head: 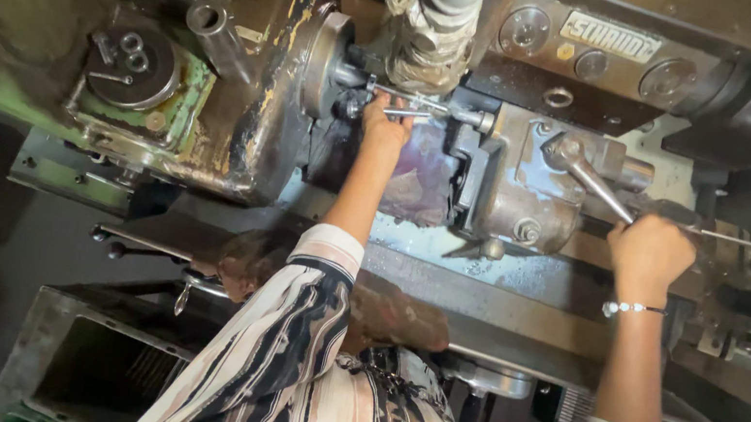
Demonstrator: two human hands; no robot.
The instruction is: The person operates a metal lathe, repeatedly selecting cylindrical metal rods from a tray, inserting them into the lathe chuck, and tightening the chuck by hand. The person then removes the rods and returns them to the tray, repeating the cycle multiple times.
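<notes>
While the left hand (386,124) is closed on the one thin metal rod (410,106) just beside the chuck (323,62), the rod is best kept level and fingers kept off the jaws; the right hand (649,251) is clamped on one lever (594,185) of the lathe (239,138). Two hands counted, well apart.

The left hand (386,124) covers the near end of the rod (414,109), so its grip cannot be judged. The right hand (649,251) hides the lever (594,185)'s handle end. The lathe (242,114) is cut off at the top and both side edges.
</notes>
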